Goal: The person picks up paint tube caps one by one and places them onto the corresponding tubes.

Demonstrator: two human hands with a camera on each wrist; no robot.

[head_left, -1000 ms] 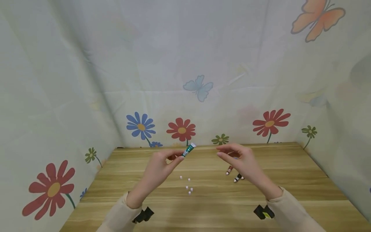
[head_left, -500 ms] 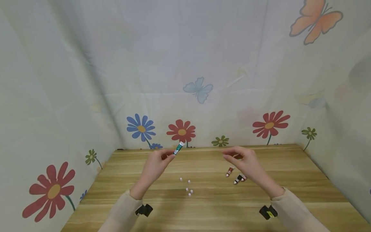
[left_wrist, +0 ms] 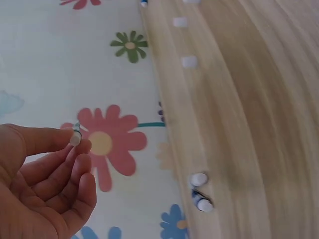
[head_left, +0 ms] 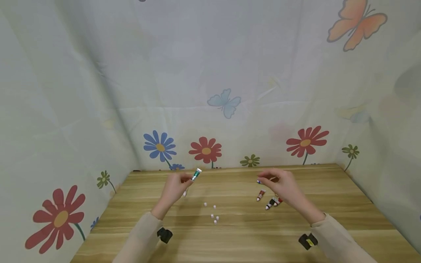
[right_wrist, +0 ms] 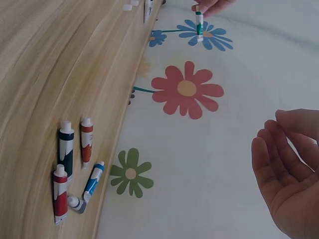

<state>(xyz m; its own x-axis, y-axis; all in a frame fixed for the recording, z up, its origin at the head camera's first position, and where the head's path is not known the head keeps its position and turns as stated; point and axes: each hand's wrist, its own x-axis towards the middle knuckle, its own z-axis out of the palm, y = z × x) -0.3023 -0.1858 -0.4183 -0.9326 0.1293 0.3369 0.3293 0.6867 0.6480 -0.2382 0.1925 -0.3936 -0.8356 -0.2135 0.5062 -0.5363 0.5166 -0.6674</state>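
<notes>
the left hand (head_left: 175, 187) pinches a green paint tube (head_left: 196, 175) near its cap end, where light pressure likely serves best, while the loosely curled right hand (head_left: 283, 182) holds nothing.

In the head view, the right hand (head_left: 279, 181) hides part of a small blue-and-white tube (head_left: 259, 181). Marks on the green-and-white tube (head_left: 196, 175) are too tiny to read. The top edge cuts the printed orange butterfly (head_left: 354, 25).

Slim green-and-white squeeze tube (head_left: 196, 175), pinched in the left grip (head_left: 175, 187); tilted, flat white end uppermost, raised above the wood-grained surface (head_left: 243, 239).
</notes>
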